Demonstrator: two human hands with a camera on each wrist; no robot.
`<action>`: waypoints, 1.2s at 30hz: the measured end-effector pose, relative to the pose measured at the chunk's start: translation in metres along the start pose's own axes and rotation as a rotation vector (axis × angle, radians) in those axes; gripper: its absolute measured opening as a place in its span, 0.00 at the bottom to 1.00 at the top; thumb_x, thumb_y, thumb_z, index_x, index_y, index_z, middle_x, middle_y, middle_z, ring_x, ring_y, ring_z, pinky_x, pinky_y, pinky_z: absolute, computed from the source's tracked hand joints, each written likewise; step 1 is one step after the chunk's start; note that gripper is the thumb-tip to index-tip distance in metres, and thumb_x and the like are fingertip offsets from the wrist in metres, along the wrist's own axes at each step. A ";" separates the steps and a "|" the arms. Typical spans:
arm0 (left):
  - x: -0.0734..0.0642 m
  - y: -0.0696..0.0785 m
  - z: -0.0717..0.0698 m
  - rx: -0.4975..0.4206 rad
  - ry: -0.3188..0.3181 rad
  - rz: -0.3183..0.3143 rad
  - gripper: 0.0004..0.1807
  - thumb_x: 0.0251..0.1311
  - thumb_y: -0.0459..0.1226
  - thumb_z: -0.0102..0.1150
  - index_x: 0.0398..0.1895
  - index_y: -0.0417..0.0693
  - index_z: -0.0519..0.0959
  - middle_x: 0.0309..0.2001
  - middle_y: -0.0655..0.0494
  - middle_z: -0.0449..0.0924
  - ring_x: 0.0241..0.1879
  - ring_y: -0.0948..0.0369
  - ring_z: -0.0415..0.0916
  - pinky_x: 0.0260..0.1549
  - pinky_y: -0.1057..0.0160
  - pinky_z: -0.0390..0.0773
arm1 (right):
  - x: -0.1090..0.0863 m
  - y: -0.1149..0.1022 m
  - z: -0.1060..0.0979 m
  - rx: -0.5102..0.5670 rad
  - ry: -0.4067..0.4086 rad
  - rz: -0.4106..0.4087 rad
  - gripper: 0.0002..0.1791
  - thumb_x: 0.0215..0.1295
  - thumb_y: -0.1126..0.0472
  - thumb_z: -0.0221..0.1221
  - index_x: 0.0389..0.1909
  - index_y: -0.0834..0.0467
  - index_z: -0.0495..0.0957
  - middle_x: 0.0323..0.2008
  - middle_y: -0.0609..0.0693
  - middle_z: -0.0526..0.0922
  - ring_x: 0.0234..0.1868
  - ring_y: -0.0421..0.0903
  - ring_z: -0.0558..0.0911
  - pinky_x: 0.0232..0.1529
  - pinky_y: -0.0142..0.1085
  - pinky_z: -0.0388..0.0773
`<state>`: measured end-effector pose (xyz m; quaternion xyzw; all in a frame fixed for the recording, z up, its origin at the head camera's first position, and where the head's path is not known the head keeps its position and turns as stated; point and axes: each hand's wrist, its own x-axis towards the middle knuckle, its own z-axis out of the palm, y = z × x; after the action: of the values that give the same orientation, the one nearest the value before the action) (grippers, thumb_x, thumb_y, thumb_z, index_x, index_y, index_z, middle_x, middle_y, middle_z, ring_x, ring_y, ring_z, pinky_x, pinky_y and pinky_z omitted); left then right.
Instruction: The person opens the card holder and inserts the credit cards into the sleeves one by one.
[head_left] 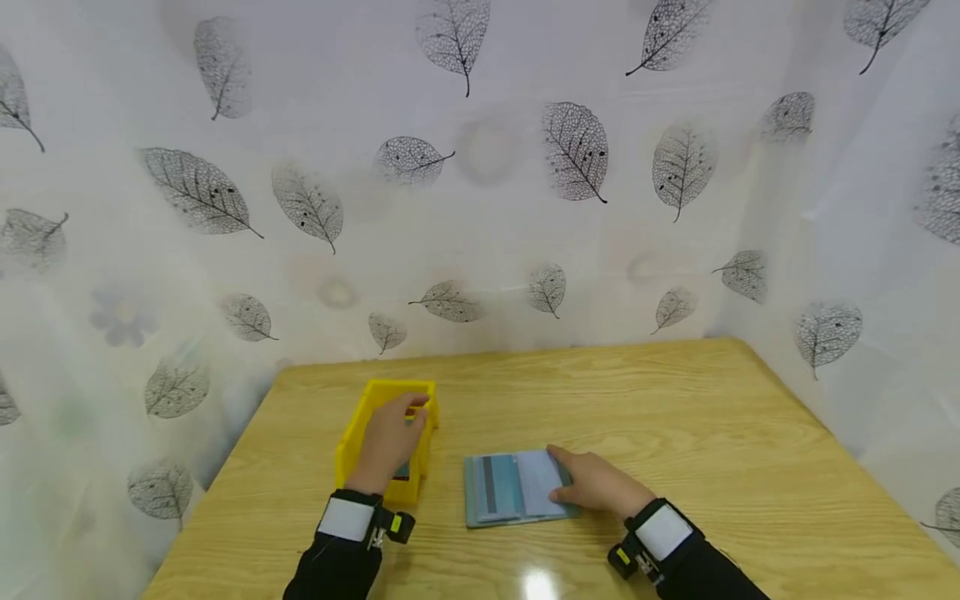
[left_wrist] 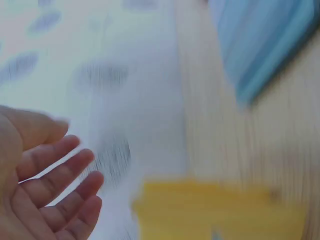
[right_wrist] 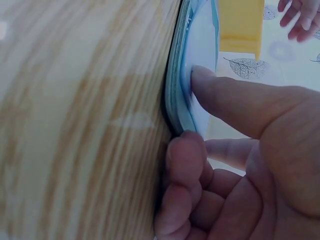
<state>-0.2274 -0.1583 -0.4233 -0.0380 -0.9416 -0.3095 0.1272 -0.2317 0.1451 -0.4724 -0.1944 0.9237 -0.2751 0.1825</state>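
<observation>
A pale blue booklet [head_left: 501, 487], like a card holder with clear sleeves, lies open on the table. My right hand [head_left: 596, 485] grips its right edge. In the right wrist view the thumb presses the white page [right_wrist: 202, 47], with curled fingers at the cover's edge. Over a yellow bin [head_left: 347, 458] to the left is my left hand [head_left: 388, 442]. The left wrist view shows its fingers [left_wrist: 75, 162] loosely bent, with nothing between them. Dark and bluish items [head_left: 402, 471] lie inside the bin, mostly hidden by the hand.
A light wood table [head_left: 637, 400] carries the bin and the booklet. Behind it and along both sides hangs a white curtain [head_left: 495, 225] printed with dark leaves. Bright glare [head_left: 538, 583] shows on the table near the front.
</observation>
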 end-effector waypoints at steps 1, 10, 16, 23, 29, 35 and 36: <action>0.002 -0.008 -0.002 0.010 -0.014 -0.042 0.15 0.65 0.34 0.57 0.54 0.41 0.79 0.51 0.45 0.81 0.49 0.48 0.78 0.45 0.50 0.78 | 0.000 0.000 0.000 0.000 -0.004 0.005 0.41 0.58 0.57 0.68 0.70 0.64 0.63 0.61 0.66 0.74 0.55 0.52 0.78 0.55 0.51 0.72; -0.007 -0.044 0.009 0.209 -0.348 -0.178 0.23 0.60 0.29 0.59 0.60 0.33 0.74 0.56 0.35 0.75 0.51 0.46 0.74 0.52 0.44 0.72 | -0.001 -0.003 0.001 -0.010 -0.011 0.019 0.41 0.58 0.56 0.68 0.70 0.64 0.63 0.57 0.65 0.77 0.40 0.44 0.76 0.47 0.46 0.73; -0.008 -0.044 0.015 0.262 -0.286 -0.170 0.13 0.61 0.30 0.60 0.48 0.37 0.78 0.38 0.46 0.78 0.35 0.53 0.73 0.37 0.53 0.75 | -0.003 -0.005 0.000 -0.004 -0.004 0.026 0.41 0.58 0.56 0.68 0.69 0.64 0.63 0.56 0.65 0.77 0.38 0.45 0.75 0.44 0.45 0.72; -0.006 -0.043 0.015 0.274 -0.240 -0.170 0.07 0.58 0.29 0.60 0.39 0.39 0.78 0.27 0.51 0.71 0.27 0.57 0.69 0.26 0.60 0.70 | -0.003 -0.004 0.000 -0.024 0.007 0.019 0.40 0.58 0.56 0.68 0.69 0.64 0.63 0.57 0.65 0.77 0.38 0.44 0.75 0.44 0.45 0.73; -0.005 -0.052 0.015 0.305 -0.153 -0.137 0.06 0.50 0.31 0.65 0.26 0.42 0.76 0.20 0.54 0.67 0.21 0.59 0.65 0.22 0.63 0.62 | -0.004 -0.004 0.000 -0.032 0.016 0.013 0.40 0.59 0.55 0.68 0.69 0.64 0.63 0.57 0.66 0.77 0.40 0.44 0.76 0.47 0.47 0.74; -0.006 -0.061 0.016 0.401 -0.141 -0.018 0.14 0.53 0.36 0.67 0.43 0.41 0.84 0.34 0.50 0.82 0.32 0.56 0.76 0.35 0.54 0.77 | -0.005 -0.004 0.001 -0.052 0.024 0.019 0.40 0.59 0.55 0.67 0.69 0.64 0.64 0.55 0.65 0.78 0.37 0.44 0.75 0.44 0.46 0.74; -0.006 -0.062 0.016 0.408 -0.147 -0.003 0.12 0.53 0.37 0.68 0.41 0.42 0.85 0.33 0.50 0.82 0.32 0.56 0.76 0.35 0.54 0.77 | -0.005 -0.004 0.001 -0.058 0.025 0.019 0.40 0.59 0.55 0.67 0.69 0.64 0.64 0.55 0.65 0.78 0.37 0.44 0.76 0.45 0.46 0.74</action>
<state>-0.2348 -0.1982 -0.4727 -0.0323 -0.9915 -0.1093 0.0627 -0.2255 0.1436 -0.4695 -0.1874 0.9353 -0.2491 0.1676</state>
